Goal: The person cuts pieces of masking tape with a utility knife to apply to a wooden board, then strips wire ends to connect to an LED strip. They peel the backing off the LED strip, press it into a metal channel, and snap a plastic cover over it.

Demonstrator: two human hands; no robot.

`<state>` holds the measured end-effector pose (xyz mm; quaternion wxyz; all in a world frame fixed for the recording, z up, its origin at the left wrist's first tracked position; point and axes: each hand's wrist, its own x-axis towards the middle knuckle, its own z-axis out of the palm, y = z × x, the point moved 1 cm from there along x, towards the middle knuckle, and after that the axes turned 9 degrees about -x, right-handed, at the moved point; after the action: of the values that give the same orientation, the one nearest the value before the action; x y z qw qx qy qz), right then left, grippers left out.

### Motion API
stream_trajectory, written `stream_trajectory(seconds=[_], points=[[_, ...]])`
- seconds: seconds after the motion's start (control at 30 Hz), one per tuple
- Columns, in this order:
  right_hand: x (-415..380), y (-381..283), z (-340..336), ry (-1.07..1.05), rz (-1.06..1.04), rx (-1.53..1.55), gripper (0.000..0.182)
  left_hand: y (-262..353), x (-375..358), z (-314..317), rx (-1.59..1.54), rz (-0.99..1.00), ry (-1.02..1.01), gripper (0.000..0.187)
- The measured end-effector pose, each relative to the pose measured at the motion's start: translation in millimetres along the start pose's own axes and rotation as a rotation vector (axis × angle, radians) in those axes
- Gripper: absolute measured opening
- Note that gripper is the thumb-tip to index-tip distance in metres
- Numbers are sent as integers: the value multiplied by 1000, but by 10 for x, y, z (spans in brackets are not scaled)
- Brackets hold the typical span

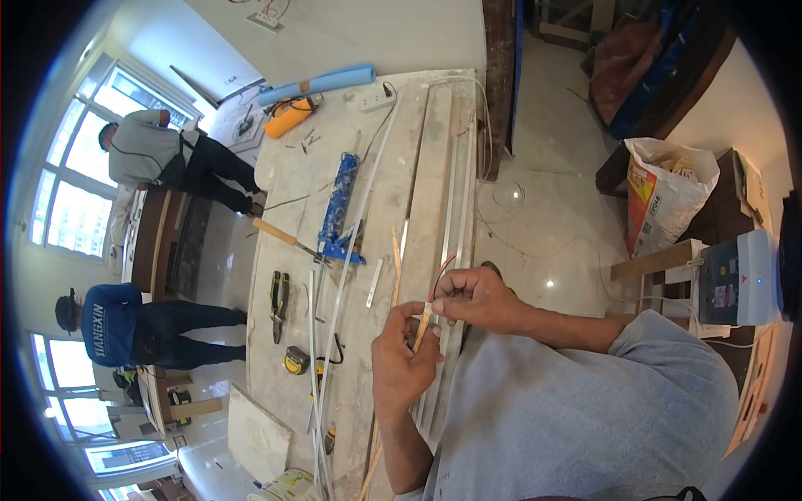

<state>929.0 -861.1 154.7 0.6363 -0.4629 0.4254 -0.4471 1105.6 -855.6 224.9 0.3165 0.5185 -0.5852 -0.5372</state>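
My left hand (404,357) is closed on a yellow LED strip (422,327), its fingers pinching near the strip's end. Close beside it, my right hand (478,301) pinches the same end, where thin red and black wires (440,274) stick out. The exact joint between wires and strip is partly hidden by my fingertips. Another length of yellowish strip (396,255) lies on the dusty workbench (284,217) just past my left hand. Under and beside my hands run long pale metal profiles (455,184).
On the bench lie a blue caulking gun (338,209), pliers (278,305), a tape measure (296,360), a wooden-handled tool (274,231), an orange tool (288,117) and a power strip (378,100). Two people (154,154) stand beyond. A white sack (668,196) sits at right.
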Motion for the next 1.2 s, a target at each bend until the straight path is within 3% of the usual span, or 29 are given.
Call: stream_trajectory(seconds=[0.2,0.37,0.7,0.93,1.0,1.2], points=[[-34,-68,23,21,15,-40,14,-3,20,-30,-8,-65,-31,25],[-56,-38,7,-5,-55,-18,15,-133,40,-48,-41,41,-40,21],[-12,37,27,-25,-40,-70,14,-144,44,-78,-70,25,-74,22],[-2,15,74,90,-64,-76,15,-158,57,-28,-67,51,41,18],[-33,-7,56,200,8,-85,17,-165,66,-16,-53,72,55,18],[-115,-61,94,147,114,-21,18,-243,110,-42,59,94,71,19]])
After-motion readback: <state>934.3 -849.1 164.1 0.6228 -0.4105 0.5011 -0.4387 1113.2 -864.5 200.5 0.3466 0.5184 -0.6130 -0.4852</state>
